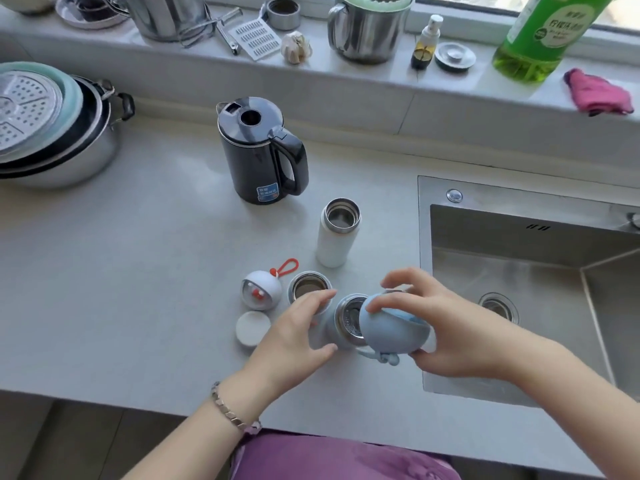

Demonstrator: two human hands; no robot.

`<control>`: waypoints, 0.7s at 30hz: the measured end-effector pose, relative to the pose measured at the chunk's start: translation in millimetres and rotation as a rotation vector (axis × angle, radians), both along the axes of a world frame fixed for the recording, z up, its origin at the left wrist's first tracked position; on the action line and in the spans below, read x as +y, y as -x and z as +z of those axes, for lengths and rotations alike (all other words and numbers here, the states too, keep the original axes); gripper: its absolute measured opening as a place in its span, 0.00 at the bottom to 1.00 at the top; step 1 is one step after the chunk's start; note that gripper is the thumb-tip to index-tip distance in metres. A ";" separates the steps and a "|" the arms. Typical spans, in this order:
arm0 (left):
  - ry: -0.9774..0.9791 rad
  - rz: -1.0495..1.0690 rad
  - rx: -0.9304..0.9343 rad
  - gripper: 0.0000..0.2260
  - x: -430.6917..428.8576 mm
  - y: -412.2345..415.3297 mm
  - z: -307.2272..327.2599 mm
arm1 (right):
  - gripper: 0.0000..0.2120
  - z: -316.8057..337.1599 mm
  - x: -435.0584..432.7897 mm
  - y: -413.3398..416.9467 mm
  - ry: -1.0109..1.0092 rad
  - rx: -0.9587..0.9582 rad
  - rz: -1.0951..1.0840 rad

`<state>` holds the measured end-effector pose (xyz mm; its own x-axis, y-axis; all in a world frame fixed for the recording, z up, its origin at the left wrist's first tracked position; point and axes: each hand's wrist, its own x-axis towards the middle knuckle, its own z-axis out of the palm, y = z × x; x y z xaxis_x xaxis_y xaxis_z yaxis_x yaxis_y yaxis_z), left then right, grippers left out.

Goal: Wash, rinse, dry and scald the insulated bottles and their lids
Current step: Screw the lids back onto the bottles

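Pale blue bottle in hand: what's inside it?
A perforated metal strainer sits in the neck of the pale blue bottle. The round blue lid, in the right hand, covers its right edge; deeper contents are hidden.

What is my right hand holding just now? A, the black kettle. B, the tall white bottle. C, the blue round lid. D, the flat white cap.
C: the right hand curls its fingers round the blue round lid, just beside the open mouth of the pale blue bottle, which the left hand grips.
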<state>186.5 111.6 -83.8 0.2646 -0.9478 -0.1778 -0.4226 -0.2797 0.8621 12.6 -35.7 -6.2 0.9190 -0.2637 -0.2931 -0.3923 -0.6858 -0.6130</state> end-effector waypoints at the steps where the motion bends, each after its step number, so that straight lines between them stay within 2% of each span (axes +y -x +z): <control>1: -0.016 -0.003 0.005 0.31 -1.5 1.6 -2.7 | 0.33 -7.0 2.7 -6.8 0.033 0.022 0.021; 6: -0.013 0.027 0.084 0.28 -5.5 6.4 -12.2 | 0.37 -31.6 12.4 -30.2 0.141 0.099 0.053; 9: 0.007 0.053 0.111 0.28 -4.4 10.1 -12.9 | 0.43 -43.8 21.0 -28.2 0.149 0.095 -0.044; 12: -0.005 0.078 0.162 0.28 -3.1 15.1 -16.5 | 0.41 -56.5 29.7 -27.2 0.102 -0.026 -0.198; 18: -0.034 0.041 0.446 0.31 -13.8 25.1 -0.8 | 0.44 -55.3 25.6 -19.6 0.120 -0.002 -0.321; 19: -0.049 0.002 0.411 0.31 -18.4 28.3 2.4 | 0.45 -56.4 27.2 -16.9 0.116 -0.014 -0.348; 21: -0.049 -0.030 0.229 0.31 -27.5 34.5 6.6 | 0.46 -63.7 31.6 -11.0 0.064 -0.074 -0.433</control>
